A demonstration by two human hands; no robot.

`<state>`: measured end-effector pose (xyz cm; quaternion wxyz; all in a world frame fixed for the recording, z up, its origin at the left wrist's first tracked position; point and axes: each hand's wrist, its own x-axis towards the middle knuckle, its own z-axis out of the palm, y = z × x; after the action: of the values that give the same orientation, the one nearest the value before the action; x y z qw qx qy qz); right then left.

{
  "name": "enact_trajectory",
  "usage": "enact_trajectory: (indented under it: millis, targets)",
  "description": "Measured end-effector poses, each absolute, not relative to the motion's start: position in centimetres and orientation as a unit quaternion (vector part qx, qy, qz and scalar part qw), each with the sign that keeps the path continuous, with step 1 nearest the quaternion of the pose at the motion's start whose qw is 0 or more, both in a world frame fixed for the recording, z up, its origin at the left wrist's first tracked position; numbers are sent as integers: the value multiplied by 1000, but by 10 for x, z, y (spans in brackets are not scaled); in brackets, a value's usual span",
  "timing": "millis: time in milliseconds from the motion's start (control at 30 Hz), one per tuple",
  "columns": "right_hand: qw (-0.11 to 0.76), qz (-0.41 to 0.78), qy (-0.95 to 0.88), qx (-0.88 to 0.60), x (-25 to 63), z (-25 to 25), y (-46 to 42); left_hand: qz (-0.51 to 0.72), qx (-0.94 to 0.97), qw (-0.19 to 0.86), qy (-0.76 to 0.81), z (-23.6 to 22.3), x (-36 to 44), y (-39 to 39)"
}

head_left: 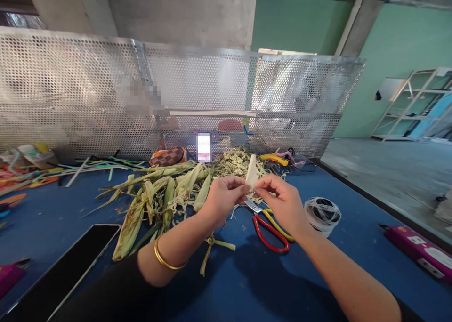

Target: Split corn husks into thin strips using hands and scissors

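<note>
A pale piece of corn husk (pixel 251 172) stands upright, narrow end up, pinched at its base between my two hands. My left hand (pixel 226 196) closes thumb and fingers on its left side. On the right side, my right hand (pixel 280 199) pinches the same base. Below my hands lie scissors (pixel 270 235) with one red and one yellow handle, blades pointing away. Green and dry corn husks (pixel 158 202) are heaped to the left, and a pile of shredded husk (pixel 236 162) sits behind my hands. A small tied husk piece (pixel 208 251) rests near my left wrist.
A roll of white string (pixel 322 214) lies right of the scissors. A tablet or large phone (pixel 67 270) is at the left front, and a purple box-like object (pixel 420 251) at the right edge. Behind stands a perforated metal screen (pixel 197 77), with a lit phone (pixel 204 147) before it.
</note>
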<state>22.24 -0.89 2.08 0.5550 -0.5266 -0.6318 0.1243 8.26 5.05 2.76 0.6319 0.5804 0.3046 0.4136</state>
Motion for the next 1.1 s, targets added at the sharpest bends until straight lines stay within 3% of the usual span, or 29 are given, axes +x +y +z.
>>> enact_trajectory:
  millis: [267,433,1100]
  targets:
    - [530,-4,-704,-473,227,17,-7,366,491,729,307,28,80,54]
    - [526,-56,-705,-472,228,13,-6,357,500,731,297,29,79,52]
    - [570,112,-590,-560,219,22,-11,434,593,621,274,31,84,42]
